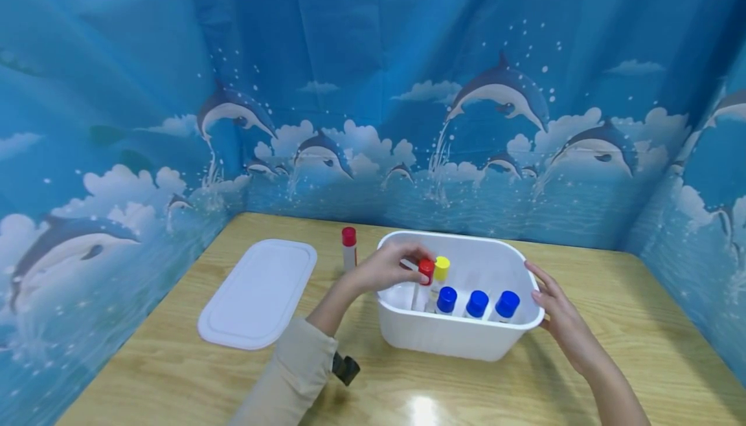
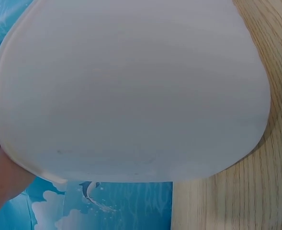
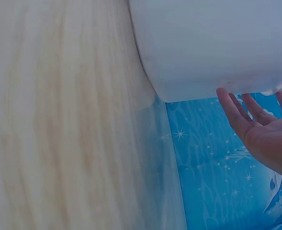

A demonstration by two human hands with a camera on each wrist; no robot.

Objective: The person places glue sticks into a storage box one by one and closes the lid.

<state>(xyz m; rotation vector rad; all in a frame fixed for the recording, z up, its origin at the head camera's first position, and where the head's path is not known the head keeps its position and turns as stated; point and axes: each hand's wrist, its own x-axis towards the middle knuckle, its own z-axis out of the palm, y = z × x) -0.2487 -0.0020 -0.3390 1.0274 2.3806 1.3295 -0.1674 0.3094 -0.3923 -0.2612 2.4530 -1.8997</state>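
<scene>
My left hand (image 1: 389,267) reaches over the left end of a white plastic bin (image 1: 443,340) and pinches a red-capped bottle (image 1: 427,272) in it. Close beside that bottle stands a yellow-capped bottle (image 1: 441,269). Along the near wall are three blue-capped bottles (image 1: 447,300). My right hand (image 1: 559,319) holds the bin's right end, thumb over the rim and other fingers against the outside. In the right wrist view, these fingers (image 3: 234,112) meet the outer wall. The left wrist view is mostly filled by the bin's outer wall (image 2: 136,96).
Another red-capped bottle (image 1: 349,250) stands upright on the wooden table (image 1: 175,374), behind my left forearm. A flat white lid (image 1: 256,293) lies to the left. A blue dolphin-print curtain (image 1: 361,89) hangs along the table's back and sides.
</scene>
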